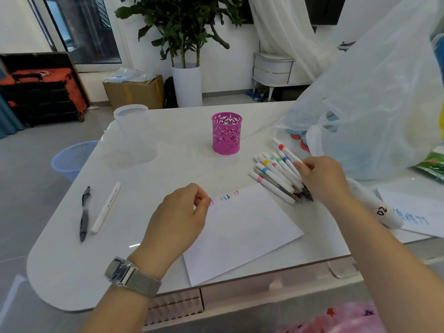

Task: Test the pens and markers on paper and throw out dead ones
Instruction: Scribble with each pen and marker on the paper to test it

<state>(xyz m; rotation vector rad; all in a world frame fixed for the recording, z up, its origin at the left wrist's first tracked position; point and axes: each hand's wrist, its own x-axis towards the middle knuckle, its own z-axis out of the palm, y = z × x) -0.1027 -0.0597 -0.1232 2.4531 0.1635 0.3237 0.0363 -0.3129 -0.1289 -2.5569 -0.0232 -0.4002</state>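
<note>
At about four o'clock from the paper [240, 229], a white roll [382, 210] carries "02" in black marker. Just beyond it, a sheet [418, 212] bears blue handwriting, unreadable apart from "99". The white marker [107, 207] at nine o'clock has print too small to read.

Hands: two, left [179, 219] and right [322, 179]
Paper sheets: two, test sheet [242, 234] and written sheet [418, 212]
Markers in pile [276, 174]: about ten, exact count hidden under right hand
Pens apart at left: two, black pen [84, 213] and white marker [105, 209]
Pen holders: one, pink [226, 133]
Plastic cups: one [132, 123]
Baskets: one, blue [72, 159]
Plastic bags: one [374, 97]
Watches: one [122, 272]
Potted plants: one [186, 82]
Cardboard boxes: one [134, 92]
</note>
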